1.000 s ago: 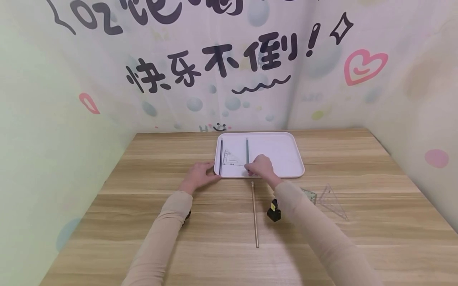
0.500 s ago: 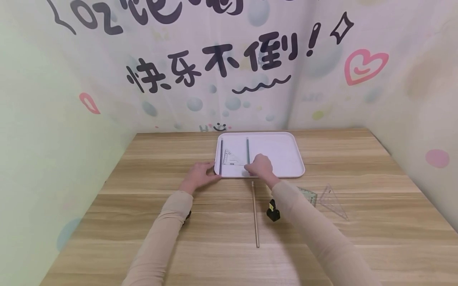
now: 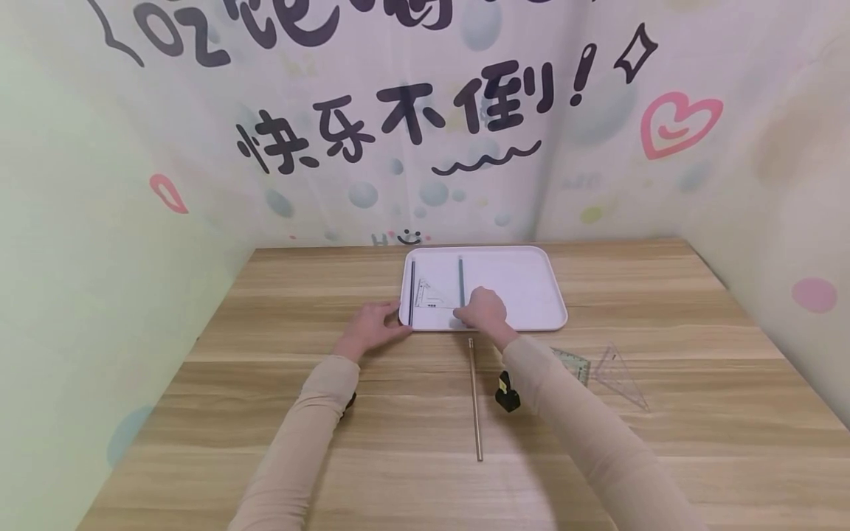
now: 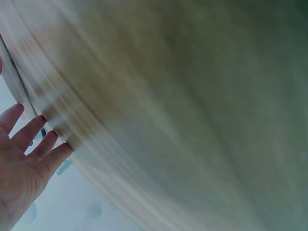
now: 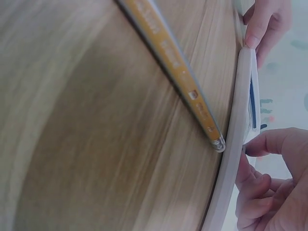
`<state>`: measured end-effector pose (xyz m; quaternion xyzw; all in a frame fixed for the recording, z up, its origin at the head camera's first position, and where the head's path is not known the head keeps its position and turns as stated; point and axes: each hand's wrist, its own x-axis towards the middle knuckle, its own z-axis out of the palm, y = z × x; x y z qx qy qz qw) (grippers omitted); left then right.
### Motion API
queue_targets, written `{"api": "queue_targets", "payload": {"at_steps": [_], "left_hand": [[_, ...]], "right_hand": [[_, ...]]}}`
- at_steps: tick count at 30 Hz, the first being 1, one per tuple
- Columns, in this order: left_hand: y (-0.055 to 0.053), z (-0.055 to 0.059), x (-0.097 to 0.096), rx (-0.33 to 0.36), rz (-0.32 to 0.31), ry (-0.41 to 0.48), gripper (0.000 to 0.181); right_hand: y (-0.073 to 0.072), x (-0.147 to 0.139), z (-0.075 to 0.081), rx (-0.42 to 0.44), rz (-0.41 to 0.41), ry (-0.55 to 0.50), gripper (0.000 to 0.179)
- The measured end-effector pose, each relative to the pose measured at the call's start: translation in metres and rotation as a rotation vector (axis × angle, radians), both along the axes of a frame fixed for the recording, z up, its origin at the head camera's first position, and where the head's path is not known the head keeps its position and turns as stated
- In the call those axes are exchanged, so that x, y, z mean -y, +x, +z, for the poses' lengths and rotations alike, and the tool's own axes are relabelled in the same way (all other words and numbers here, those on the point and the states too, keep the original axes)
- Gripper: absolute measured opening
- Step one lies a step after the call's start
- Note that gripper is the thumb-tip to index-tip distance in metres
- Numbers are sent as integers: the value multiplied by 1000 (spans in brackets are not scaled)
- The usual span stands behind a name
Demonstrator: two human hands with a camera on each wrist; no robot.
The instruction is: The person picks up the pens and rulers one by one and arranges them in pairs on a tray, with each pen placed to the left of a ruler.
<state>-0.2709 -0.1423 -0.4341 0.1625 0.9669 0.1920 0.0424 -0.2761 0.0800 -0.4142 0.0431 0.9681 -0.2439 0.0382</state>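
Note:
A white tray (image 3: 524, 287) lies at the back of the table. Inside it a dark pencil (image 3: 412, 291) runs along the left side, beside a clear set square (image 3: 429, 296). To the right of that lies a green pencil (image 3: 461, 274), whose near end my right hand (image 3: 485, 308) pinches between thumb and forefinger; the right wrist view shows this grip at the tray's front rim. My left hand (image 3: 367, 327) touches the tray's front left corner with spread, fairly straight fingers (image 4: 30, 132). In front of the tray lies a gold pencil (image 3: 475, 402).
Right of the gold pencil stands a small black and yellow object (image 3: 508, 394). A greenish ruler piece (image 3: 575, 364), partly behind the right sleeve, and a clear triangle (image 3: 620, 380) lie farther right. Something dark (image 3: 348, 404) shows beside the left sleeve. A printed curtain (image 3: 425, 177) hangs behind.
The green pencil has shifted very slightly to the right in the right hand's grip. The left hand has stayed at the tray's corner.

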Motion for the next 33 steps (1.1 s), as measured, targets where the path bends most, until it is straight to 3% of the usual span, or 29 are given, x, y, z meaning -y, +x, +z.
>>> {"api": "queue_targets", "payload": {"at_steps": [27,33], "left_hand": [[0,0,-2,15,5,5,70],[0,0,-1,12,14,5,69]], "right_hand": [[-2,-4,1,3,-8,109,26],[1,-7,7,0,29,115,27]]}}
